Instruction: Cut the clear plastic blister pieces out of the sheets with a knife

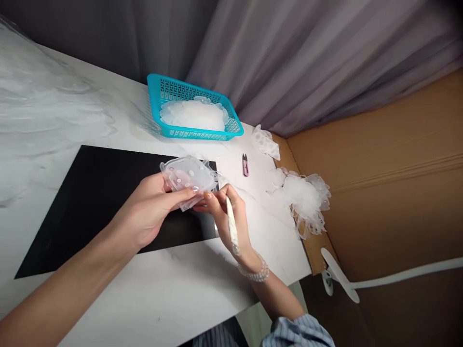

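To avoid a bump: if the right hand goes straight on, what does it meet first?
The clear frilled piece held in the left hand, just ahead of the right hand; depth is unclear.

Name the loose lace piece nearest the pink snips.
The small folded piece beside the snips; the ruffled heap lies farther off, and the other stack sits in the blue basket.

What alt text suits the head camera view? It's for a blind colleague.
A person's left hand holds a clear dotted plastic piece over a black mat on a white marbled table, while the right hand, with a beaded bracelet, grips a white pen-like tool. A turquoise basket of sheer white material, pink snips and white lace ruffles lie nearby.
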